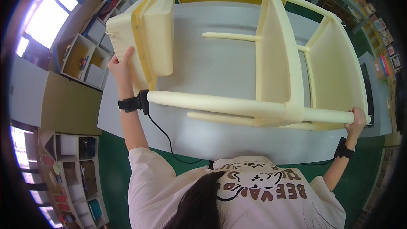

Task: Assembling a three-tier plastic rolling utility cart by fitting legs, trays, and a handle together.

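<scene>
A cream plastic shelf rack (275, 51) with round tube posts lies on its side on the grey-white table (212, 63). At its left end sits a cream box-like part (157, 42) with a yellow strip (140, 38) along it. My left hand (123, 62) grips the edge of this part, thumb on its near face and fingers hidden behind. At the far right, my right hand (358, 119) is wrapped round the end of the near tube post (326, 115). Two shorter tube stubs (220, 36) point left from the middle shelf panel.
Black bands with small devices and cables (163, 133) are on both my wrists. Cubby shelves (80, 59) stand to the left, and more storage (70, 165) is at the lower left. A dark flat object (368, 89) lies by the rack's right end. The floor (114, 178) is green.
</scene>
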The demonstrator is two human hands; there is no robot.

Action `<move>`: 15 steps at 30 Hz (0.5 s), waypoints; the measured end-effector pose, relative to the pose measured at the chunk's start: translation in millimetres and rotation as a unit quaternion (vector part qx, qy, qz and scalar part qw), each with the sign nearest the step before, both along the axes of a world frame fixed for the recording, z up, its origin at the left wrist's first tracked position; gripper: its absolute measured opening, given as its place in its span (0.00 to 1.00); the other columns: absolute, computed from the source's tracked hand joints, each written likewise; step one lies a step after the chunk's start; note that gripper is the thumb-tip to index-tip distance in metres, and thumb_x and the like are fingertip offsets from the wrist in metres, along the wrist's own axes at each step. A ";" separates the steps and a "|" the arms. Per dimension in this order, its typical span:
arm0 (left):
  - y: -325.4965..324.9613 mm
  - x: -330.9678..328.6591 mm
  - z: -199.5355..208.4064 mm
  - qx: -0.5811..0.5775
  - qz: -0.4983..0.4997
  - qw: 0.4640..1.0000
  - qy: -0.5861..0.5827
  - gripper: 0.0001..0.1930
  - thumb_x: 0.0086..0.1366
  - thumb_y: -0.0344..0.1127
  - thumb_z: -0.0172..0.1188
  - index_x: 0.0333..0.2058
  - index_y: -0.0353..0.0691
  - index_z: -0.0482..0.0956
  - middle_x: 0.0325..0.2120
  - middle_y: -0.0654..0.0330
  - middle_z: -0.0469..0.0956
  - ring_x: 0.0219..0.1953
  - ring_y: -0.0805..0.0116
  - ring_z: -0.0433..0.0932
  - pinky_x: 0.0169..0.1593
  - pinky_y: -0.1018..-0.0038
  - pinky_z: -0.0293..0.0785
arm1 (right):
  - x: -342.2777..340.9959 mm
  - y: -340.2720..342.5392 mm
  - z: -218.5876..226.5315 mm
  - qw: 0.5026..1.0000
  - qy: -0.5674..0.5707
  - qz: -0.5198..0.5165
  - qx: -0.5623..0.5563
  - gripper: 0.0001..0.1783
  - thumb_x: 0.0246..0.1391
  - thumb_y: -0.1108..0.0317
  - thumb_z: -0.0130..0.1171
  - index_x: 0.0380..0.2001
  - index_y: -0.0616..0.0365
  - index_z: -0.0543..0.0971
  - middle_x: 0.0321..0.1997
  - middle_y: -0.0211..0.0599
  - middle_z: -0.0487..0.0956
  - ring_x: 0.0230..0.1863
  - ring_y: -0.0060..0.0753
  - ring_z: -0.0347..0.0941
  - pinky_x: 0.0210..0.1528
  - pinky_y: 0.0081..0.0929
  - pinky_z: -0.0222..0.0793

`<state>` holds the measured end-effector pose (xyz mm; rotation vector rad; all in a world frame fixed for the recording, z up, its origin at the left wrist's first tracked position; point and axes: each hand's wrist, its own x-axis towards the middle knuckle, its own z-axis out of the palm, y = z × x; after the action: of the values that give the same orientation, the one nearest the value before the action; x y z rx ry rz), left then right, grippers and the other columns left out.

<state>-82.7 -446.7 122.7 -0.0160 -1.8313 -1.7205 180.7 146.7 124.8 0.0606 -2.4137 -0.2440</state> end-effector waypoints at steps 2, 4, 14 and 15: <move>1.6 7.2 -2.8 -0.006 -0.009 1.000 -0.005 0.11 0.44 0.29 0.62 0.27 0.29 0.75 0.24 0.61 0.74 0.24 0.79 0.70 0.31 0.83 0.64 | 0.5 -1.3 1.4 1.000 0.002 -0.002 -0.001 0.07 0.33 0.71 0.48 0.13 0.61 0.62 0.14 0.43 0.62 0.17 0.44 0.61 0.19 0.34 0.55; -3.0 10.5 -12.7 -0.015 0.007 1.000 -0.005 0.11 0.45 0.29 0.61 0.27 0.29 0.74 0.24 0.62 0.74 0.24 0.79 0.69 0.30 0.82 0.64 | -0.4 -2.6 1.2 1.000 0.003 0.006 0.007 0.07 0.33 0.72 0.49 0.13 0.61 0.62 0.14 0.43 0.62 0.17 0.44 0.61 0.19 0.34 0.55; -5.6 48.1 -24.9 -0.009 -0.059 0.998 -0.007 0.11 0.46 0.27 0.58 0.30 0.29 0.72 0.27 0.59 0.74 0.26 0.75 0.71 0.33 0.80 0.66 | 0.9 -0.4 -1.8 1.000 0.012 0.000 0.006 0.07 0.31 0.73 0.49 0.14 0.61 0.62 0.13 0.43 0.61 0.17 0.44 0.60 0.19 0.34 0.55; -4.9 50.0 -24.5 -0.010 -0.066 0.998 -0.018 0.11 0.46 0.26 0.58 0.30 0.29 0.72 0.27 0.59 0.74 0.26 0.74 0.71 0.33 0.79 0.66 | 0.7 -0.2 -1.5 1.000 0.012 -0.001 0.007 0.07 0.31 0.73 0.49 0.14 0.61 0.62 0.13 0.43 0.61 0.17 0.44 0.60 0.19 0.34 0.55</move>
<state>-32.7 -451.6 98.1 -0.1184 -1.9120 -1.8025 181.5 146.5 123.3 0.0626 -2.3884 -0.2614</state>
